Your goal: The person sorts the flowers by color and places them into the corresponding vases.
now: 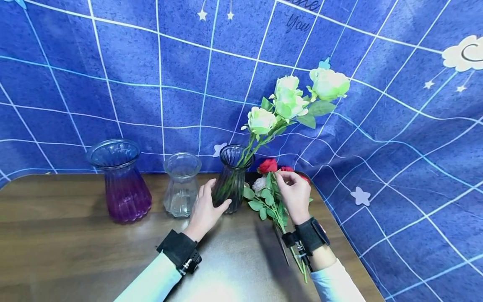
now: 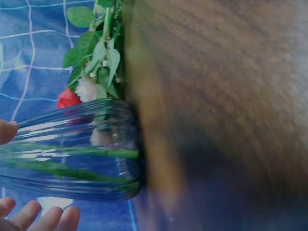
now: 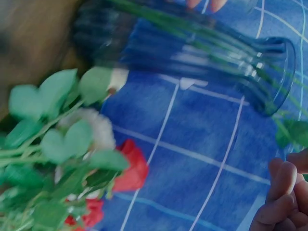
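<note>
A dark ribbed glass vase [image 1: 231, 188] stands upright, with several white-green roses [image 1: 288, 98] leaning out to the right. Their green stems [image 2: 72, 168] show through its glass. My left hand [image 1: 205, 209] is spread around the vase's left and near sides. In the left wrist view the thumb is close to the glass, contact unclear, and the fingers [image 2: 48, 219] sit apart from it. My right hand [image 1: 296, 195] hovers over a bunch of red roses [image 1: 268, 165] and leafy stems lying on the table. Its fingers [image 3: 281, 183] are loosely curled, with nothing visible between them.
Left of the dark vase stands a clear glass vase [image 1: 182, 184], and farther left a larger blue-purple vase [image 1: 126, 188]. The brown wooden table [image 1: 56, 251] meets a blue patterned cloth [image 1: 132, 84] at its back and right. A whitish flower [image 1: 259, 184] lies among the bunch.
</note>
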Available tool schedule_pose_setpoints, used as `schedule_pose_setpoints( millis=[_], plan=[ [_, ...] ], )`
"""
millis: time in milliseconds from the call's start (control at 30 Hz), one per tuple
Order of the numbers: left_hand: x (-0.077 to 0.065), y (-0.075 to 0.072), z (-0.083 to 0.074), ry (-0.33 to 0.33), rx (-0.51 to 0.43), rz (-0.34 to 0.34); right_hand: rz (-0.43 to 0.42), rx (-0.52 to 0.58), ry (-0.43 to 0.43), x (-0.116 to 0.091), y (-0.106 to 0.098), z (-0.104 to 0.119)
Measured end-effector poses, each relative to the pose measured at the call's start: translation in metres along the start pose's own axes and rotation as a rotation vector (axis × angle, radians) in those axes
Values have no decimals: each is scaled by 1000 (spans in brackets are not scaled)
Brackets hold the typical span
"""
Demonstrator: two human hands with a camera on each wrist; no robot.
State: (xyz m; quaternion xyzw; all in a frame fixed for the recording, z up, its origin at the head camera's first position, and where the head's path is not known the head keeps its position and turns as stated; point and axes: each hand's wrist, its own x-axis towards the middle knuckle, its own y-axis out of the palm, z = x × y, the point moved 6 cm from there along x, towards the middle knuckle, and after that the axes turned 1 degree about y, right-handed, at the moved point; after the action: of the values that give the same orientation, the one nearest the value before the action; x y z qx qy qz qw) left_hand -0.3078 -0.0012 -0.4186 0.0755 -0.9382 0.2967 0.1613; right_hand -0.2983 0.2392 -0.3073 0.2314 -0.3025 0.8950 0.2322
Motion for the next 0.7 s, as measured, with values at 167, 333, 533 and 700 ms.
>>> schedule_pose_setpoints(
  millis=[167,333,533,700],
  plan=[
    [-9,-20,-6,15,-10,-28,33,-55,55,-8,-14,-24],
    [-15,-42,-12,42,-26,-70,79,-141,92,-20,-23,-46],
    [-24,-68,-13,89,-29,-148,243,-265,131,-37,-23,-68],
    [-29,-87,-2,55,7,-188,351,-283,189,-49,-16,-86]
  ],
)
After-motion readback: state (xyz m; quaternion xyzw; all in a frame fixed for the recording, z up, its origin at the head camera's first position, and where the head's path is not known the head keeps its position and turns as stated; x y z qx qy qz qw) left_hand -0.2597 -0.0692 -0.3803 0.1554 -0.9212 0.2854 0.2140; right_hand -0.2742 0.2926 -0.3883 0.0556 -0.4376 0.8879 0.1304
